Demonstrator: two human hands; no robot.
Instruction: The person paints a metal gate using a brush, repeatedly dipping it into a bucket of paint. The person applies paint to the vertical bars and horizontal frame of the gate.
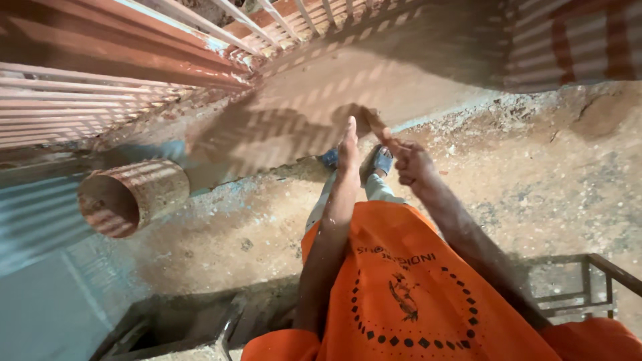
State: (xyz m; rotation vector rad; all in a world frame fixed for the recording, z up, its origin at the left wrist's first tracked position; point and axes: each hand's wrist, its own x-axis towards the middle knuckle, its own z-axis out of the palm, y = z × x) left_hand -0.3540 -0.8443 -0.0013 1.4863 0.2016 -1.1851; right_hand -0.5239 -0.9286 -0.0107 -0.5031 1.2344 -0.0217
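Nearest the camera, an orange printed shirt (408, 294) is filling the bottom of the view, and both forearms are reaching forward and down from it. The left hand (348, 148) is stretching out flat, fingers straight together and holding nothing. Just to its right and slightly ahead, the right hand (409, 164) is curling closed, pinching a thin, pale stick-like piece (374, 125) between thumb and forefinger; the piece's long axis is slanting up and leftward from the grip, toward the left hand's fingertips, so the left hand is lying nearest its free end. What the piece is remains hard to make out. Beyond and below the hands, blue sandals (382, 159) are standing on gritty ground (548, 167). Well to the left, a rusty pipe opening (127, 197) is lying beneath slatted railing (100, 93).
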